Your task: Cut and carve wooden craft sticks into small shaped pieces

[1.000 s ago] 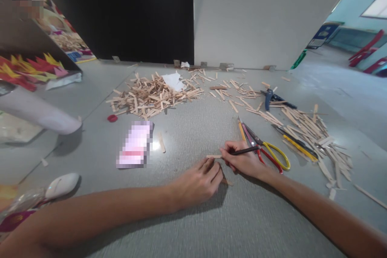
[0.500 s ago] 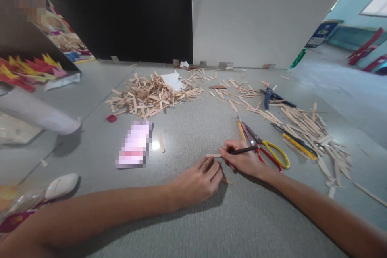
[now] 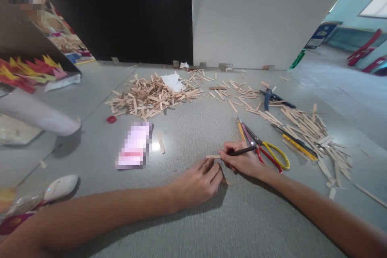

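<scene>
R hand (image 3: pixel 238 159): my grip clamped on dark slim tool (image 3: pixel 243 151), at wood stick (image 3: pixel 213 157) well in from counter's (image 3: pixel 187 129) far edge. L hand (image 3: pixel 196 181): fingers bent by same stick; can't tell if clamped.

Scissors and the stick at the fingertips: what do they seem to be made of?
Scissors: dark grey blades, probably metal; smooth red and yellow handle loops, perhaps plastic or coated metal, going by their bright, even colour.
Stick: likely bare wood, matte, from its pale tan colour; grain is too small to see.
</scene>
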Demonstrator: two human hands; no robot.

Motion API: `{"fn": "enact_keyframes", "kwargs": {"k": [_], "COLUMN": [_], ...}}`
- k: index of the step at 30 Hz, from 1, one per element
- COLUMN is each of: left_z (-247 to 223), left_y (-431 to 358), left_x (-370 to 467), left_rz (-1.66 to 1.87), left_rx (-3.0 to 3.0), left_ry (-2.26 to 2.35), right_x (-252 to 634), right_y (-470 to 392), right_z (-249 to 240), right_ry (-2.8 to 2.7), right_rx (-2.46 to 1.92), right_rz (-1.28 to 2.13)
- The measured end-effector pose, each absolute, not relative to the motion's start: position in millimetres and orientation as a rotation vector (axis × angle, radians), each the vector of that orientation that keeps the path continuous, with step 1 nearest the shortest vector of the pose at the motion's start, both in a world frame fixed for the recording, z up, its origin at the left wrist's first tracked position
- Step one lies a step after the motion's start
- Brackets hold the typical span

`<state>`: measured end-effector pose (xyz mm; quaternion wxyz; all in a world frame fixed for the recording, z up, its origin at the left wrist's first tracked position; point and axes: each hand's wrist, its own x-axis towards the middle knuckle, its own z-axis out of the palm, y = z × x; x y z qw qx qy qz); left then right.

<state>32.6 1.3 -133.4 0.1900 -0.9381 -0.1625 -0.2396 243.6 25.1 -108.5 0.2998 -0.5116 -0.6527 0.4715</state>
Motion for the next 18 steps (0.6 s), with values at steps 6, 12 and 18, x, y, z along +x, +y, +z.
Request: {"fn": "enact_keyframes", "kwargs": {"k": [6,12,18], "left_z": [-135.5,-139.7,-137.3], "left_y": [1.8,1.6,1.7], "left_x": [32.4,32.6,32.1], "left_rz": [-0.682,-0.675,-0.621], "left_rx": [-2.640,-2.644,-2.682], "left_ry": [-0.443,-0.444,-0.432], "right_x": [245.5,256.9,251.3], "right_y": [28.4,35.3,25.4], "right_z": [-107.3,-89.1,-102.9], "right_ry": [-1.569,-1.423,-1.651], "right_rx": [-1.384,-1.403,-1.399], "right_rz": [1.224,1.063,1.219]}}
